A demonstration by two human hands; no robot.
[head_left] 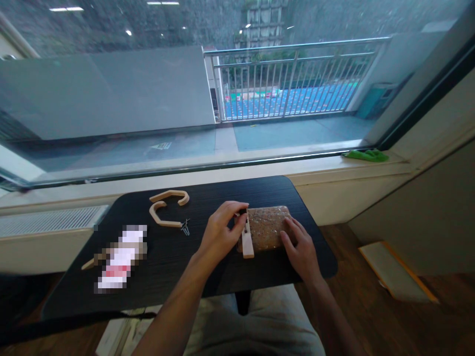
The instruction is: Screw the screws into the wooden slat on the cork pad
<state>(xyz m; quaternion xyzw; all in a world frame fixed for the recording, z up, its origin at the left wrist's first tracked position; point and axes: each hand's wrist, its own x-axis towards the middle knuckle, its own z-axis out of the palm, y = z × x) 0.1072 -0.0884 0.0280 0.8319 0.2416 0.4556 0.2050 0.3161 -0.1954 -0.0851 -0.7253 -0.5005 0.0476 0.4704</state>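
Observation:
A brown, speckled rectangular block (267,226), shiny as if under clear film, lies on the black table. Along its left end lies a pale wooden strip (247,243) with a small slot or hole in it. My left hand (222,227) pinches this strip near its far end between thumb and fingers; a small dark part shows there, too small to name. My right hand (301,248) grips the block's right end, with thumb and fingers on its surface. The block's underside is hidden.
Two hook-shaped wooden pieces (165,224) lie on the black table (218,195), back left, beside several screws (185,227). Front left is a pixelated item (122,257) with a wooden end. A green cloth (365,155) rests on the windowsill; a radiator (55,222) stands left.

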